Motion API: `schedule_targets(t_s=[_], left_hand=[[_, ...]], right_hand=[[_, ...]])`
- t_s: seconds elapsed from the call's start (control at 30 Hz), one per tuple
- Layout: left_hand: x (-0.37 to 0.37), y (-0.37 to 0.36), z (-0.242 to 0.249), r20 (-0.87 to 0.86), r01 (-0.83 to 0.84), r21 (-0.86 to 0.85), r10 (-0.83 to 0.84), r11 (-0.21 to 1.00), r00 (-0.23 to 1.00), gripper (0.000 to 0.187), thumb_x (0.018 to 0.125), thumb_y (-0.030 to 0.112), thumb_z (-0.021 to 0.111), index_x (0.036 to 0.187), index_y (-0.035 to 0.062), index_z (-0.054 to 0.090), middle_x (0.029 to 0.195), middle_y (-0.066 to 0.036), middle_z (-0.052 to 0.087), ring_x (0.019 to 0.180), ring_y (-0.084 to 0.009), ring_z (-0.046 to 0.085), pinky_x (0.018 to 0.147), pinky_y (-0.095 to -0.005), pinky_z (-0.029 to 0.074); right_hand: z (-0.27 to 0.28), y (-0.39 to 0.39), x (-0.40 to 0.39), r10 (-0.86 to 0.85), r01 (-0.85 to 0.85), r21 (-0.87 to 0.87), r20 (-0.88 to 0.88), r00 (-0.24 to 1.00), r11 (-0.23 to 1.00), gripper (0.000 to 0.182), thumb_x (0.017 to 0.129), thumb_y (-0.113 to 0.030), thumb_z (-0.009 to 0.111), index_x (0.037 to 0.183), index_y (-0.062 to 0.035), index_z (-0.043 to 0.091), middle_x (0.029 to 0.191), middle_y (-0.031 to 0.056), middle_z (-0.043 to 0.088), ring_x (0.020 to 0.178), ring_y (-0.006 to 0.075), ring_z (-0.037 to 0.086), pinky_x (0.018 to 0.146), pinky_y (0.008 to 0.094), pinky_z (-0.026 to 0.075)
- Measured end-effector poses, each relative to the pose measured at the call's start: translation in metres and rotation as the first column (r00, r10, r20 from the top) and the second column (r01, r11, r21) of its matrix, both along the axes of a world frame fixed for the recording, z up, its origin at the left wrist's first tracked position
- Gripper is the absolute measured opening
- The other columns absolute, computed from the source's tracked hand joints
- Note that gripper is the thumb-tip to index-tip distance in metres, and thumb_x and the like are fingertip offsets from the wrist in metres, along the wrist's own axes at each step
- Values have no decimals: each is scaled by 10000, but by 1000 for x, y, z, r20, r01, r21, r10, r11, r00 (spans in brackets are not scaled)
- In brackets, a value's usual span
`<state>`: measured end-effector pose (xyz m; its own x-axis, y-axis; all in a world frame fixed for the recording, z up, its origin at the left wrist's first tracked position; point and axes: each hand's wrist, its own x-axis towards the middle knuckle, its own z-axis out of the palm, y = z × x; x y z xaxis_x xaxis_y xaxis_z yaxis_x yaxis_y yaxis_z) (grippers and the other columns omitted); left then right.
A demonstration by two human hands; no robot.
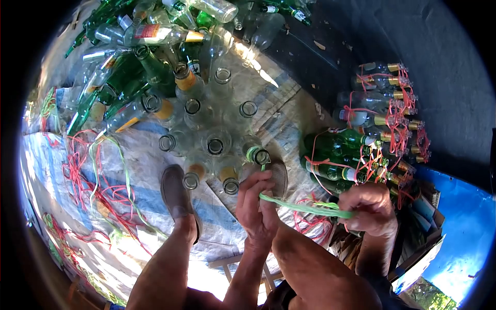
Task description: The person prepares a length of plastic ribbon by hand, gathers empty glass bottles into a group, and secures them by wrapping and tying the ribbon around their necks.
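A light green plastic string (309, 208) is stretched between my two hands. My left hand (257, 206) pinches it close to the front of a bottle group. My right hand (369, 209), farther right, is closed round the other part of it. Green string also circles the neck of a clear bottle (257, 153) just above my left hand. That bottle stands upright at the right edge of a cluster of several clear glass bottles (214, 144), some with gold neck labels. Whether the bottle cluster is tied lower down cannot be seen.
Loose green and clear bottles (124, 77) are piled at the upper left. Bottles bundled with red string (382, 113) lie at the right, beside green bottles (336, 155). Tangled red string (82, 175) covers the left sheet. My shoes (175, 191) flank the cluster's front.
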<state>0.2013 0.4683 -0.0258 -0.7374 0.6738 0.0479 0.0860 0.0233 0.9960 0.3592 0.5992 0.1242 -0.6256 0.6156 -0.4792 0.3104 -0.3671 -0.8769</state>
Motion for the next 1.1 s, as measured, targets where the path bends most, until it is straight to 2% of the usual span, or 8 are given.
schedule_targets(t_s=[0.07, 0.13, 0.4, 0.5, 0.63, 0.73, 0.8, 1.1], left_hand=[[7, -3, -4, 89, -42, -8, 43, 999, 995, 166, 969, 65, 535, 1011, -31, 663, 1129, -188, 708, 1000, -304, 688, 892, -383, 550], [7, -3, -12, 19, -42, 42, 41, 998, 999, 353, 1096, 269, 475, 1057, -43, 637, 1183, -161, 654, 648, -69, 558, 581, -221, 466], [15, -5, -9, 171, -129, 78, 114, 989, 979, 347, 1100, 283, 489, 1056, -31, 628, 1188, -153, 660, 656, -71, 558, 593, -226, 464], [15, -7, 2, 282, -154, 58, 132, 986, 950, 223, 1042, 143, 509, 1075, -35, 639, 1134, -190, 702, 1029, -261, 671, 894, -350, 519], [16, -9, 2, 292, -176, 44, 156, 983, 944, 178, 1035, 87, 513, 1073, -32, 638, 1155, -176, 708, 953, -201, 649, 815, -306, 518], [16, -9, 6, 401, -202, 59, 162, 978, 901, 187, 1035, 71, 486, 1075, -32, 637, 1168, -175, 706, 959, -184, 637, 808, -293, 513], [14, -4, 16, 451, -241, 81, 180, 967, 874, 294, 1096, 195, 466, 1050, -46, 629, 1159, -179, 693, 568, -72, 516, 530, -220, 424], [10, -5, 19, 520, -320, 89, 230, 943, 823, 310, 1097, 203, 453, 992, -44, 607, 1057, -190, 728, 493, -72, 484, 496, -236, 398]], right_hand=[[1, 3, 10, 37, -30, 85, -81, 996, 996, 318, 787, -194, 858, 863, 61, 685, 758, 119, 684, 640, 186, 636, 595, 310, 488], [7, 4, 10, 1, 3, 26, -165, 986, 1000, 339, 797, -210, 859, 848, 68, 672, 734, 125, 674, 620, 190, 629, 582, 312, 474], [24, 13, 33, -51, 96, 99, -382, 923, 990, 443, 847, -309, 854, 749, 60, 631, 565, 97, 570, 429, 157, 481, 415, 323, 357], [33, 26, 21, 14, 22, 72, -459, 888, 997, 452, 862, -316, 849, 727, 42, 608, 556, 82, 551, 422, 144, 456, 395, 288, 360], [33, 32, -9, -57, 142, 258, -310, 949, 956, 318, 747, -174, 881, 758, 22, 632, 596, 71, 572, 485, 136, 488, 451, 291, 350], [31, 57, -47, 128, 5, 482, -243, 962, 876, 244, 806, -165, 810, 872, 21, 666, 701, 55, 583, 600, 126, 510, 534, 281, 381], [25, 75, -78, 175, -20, 570, -219, 960, 821, 217, 857, -150, 761, 956, 28, 687, 739, 39, 577, 646, 112, 502, 572, 268, 388], [1, 106, -210, 455, -355, 767, 93, 886, 535, 90, 954, -47, 713, 1019, 12, 734, 855, 2, 644, 733, 32, 518, 619, 212, 377]])
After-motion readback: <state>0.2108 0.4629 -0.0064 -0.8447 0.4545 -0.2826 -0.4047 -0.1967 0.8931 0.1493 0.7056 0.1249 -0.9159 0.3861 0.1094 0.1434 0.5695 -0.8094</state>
